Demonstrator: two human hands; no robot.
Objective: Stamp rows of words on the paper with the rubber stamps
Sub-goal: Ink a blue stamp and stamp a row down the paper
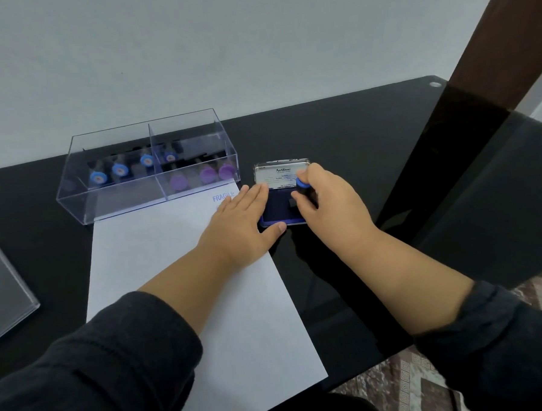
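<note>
Head view: black table (353,132); white paper (159,261) toward left edge, blue "FRAGILE" at its far right corner; clear stamp box (148,167) on paper's far edge; left hand (242,219) flat, fingers straight, steadying ink pad (279,211) beside paper; right hand (329,199) pinches blue-topped stamp (303,189) on pad

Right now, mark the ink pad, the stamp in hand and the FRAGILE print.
ink pad (274,210), head view, on the bare blue inking surface.
stamp (303,186), head view, on its blue-capped handle gripped by the right hand (329,208).
FRAGILE print (223,197), head view, on the blue letters at the paper's top corner.
</note>
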